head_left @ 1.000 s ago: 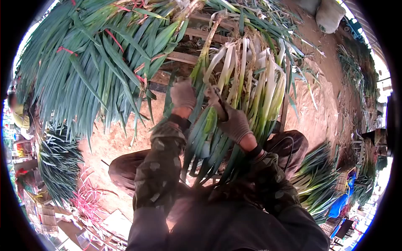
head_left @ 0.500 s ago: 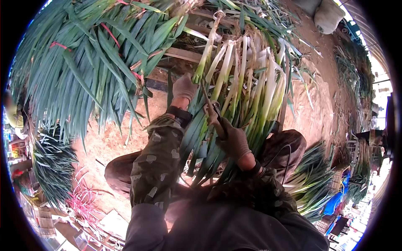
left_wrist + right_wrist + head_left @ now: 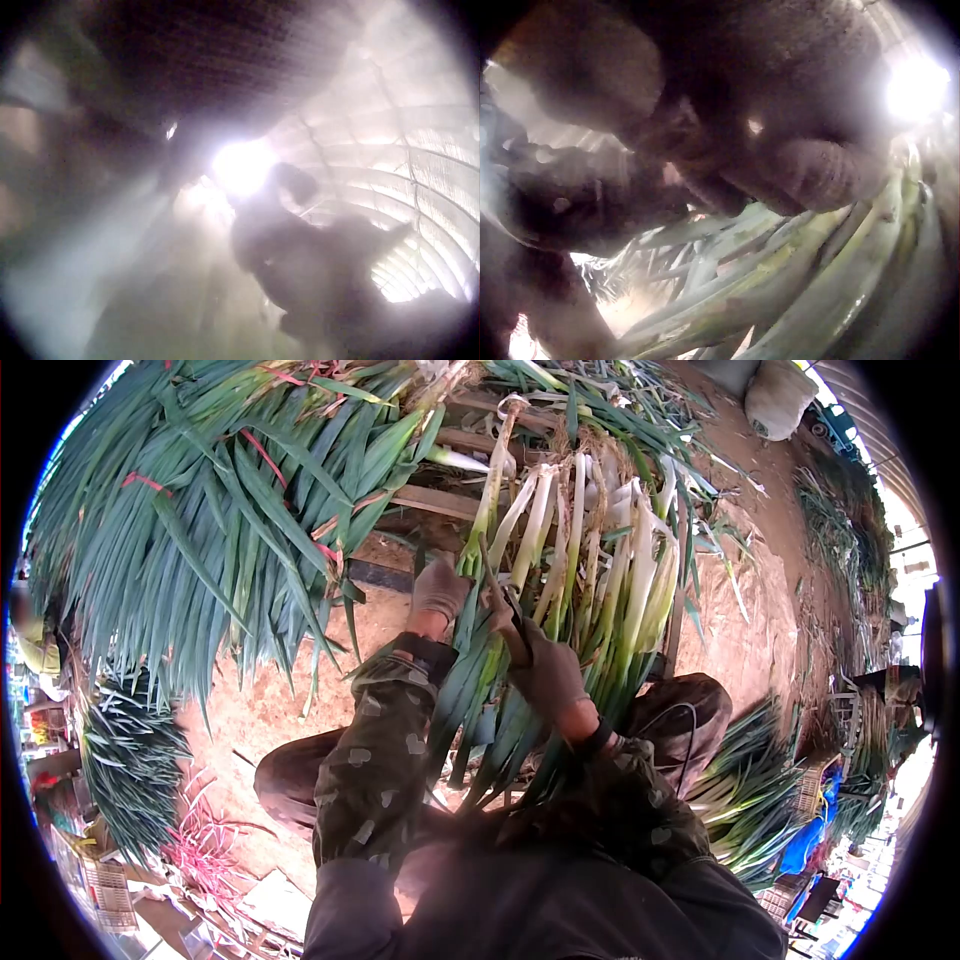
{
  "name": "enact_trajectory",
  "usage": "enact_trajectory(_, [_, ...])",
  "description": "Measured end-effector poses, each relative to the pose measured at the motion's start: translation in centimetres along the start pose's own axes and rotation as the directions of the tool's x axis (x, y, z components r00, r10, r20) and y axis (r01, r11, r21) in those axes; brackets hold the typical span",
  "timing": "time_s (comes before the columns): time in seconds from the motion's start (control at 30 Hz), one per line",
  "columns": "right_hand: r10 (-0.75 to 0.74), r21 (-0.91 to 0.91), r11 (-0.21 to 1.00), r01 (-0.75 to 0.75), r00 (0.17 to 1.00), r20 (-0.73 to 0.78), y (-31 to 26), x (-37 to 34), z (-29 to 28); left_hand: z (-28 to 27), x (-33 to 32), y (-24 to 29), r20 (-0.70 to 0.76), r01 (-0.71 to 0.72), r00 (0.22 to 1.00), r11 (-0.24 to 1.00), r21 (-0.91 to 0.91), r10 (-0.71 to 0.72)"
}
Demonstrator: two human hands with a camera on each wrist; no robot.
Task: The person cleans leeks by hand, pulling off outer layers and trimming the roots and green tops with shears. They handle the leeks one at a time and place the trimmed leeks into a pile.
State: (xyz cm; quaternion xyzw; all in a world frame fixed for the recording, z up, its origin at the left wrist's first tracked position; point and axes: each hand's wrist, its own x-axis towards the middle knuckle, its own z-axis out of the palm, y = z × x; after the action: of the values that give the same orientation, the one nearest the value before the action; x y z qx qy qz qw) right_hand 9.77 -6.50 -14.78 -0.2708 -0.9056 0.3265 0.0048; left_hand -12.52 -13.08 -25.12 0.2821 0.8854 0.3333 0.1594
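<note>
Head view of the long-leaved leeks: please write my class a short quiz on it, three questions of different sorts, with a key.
1. True or false: the white ends of the white-and-green leeks between the knees point away from the person's body.
2. Where in the head view is the bulging off-white sack?
A) upper left
B) lower left
C) upper right
3. Fill in the colour: thin ____ ties show among the large pile of green leaves.

Key: 1 true; 2 C; 3 red.
</note>
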Motion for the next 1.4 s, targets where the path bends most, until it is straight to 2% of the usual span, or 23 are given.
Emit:
enact_trajectory(0.17, [0.031, -0.054, 0.998, -0.032, 0.999, -0.017, 0.3, 3.9, 0.4, -0.5, -1.8, 1.9, -0.060, 0.009, 0.998, 0.999, 0.045, -0.006])
enact_trajectory(0.43, [0.081, 0.017, 0.997, -0.079, 0.986, -0.143, 0.2, 10.2, -0.3, -1.7, -2.3, 2.0, 0.035, 0.025, 0.999, 1.000, -0.010, -0.025])
enact_trajectory(0.53, [0.007, -0.034, 0.999, -0.012, 0.989, -0.150, 1.1, 12.6, -0.4, -1.9, -2.4, 2.2, 0.040, 0.051, 0.998, 0.998, -0.033, -0.050])
enact_trajectory(0.6, [0.028, -0.059, 0.998, -0.037, 0.988, -0.153, 1.3, 14.0, -0.5, -1.9, -2.6, 2.6, 0.020, 0.079, 0.997, 0.997, -0.023, -0.079])
enact_trajectory(0.93, [0.094, -0.011, 0.995, -0.100, 0.963, -0.252, 3.4, 20.9, -1.4, -2.4, -3.4, 3.7, 0.035, -0.018, 0.999, 0.994, 0.110, 0.014])
enact_trajectory(1.1, [0.066, -0.092, 0.992, -0.092, 0.965, -0.254, 4.5, 24.4, -1.8, -2.6, -3.9, 4.5, 0.023, -0.017, 1.000, 0.983, 0.184, 0.013])
enact_trajectory(1.2, [0.061, -0.104, 0.991, -0.090, 0.966, -0.251, 4.8, 26.2, -2.0, -2.8, -3.7, 4.4, 0.080, -0.049, 0.996, 0.981, 0.186, 0.035])
enact_trajectory(1.4, [0.088, -0.082, 0.990, -0.111, 0.965, -0.247, 4.4, 28.8, -3.2, -4.5, -3.9, 5.1, 0.082, -0.074, 0.995, 0.991, 0.108, 0.065])
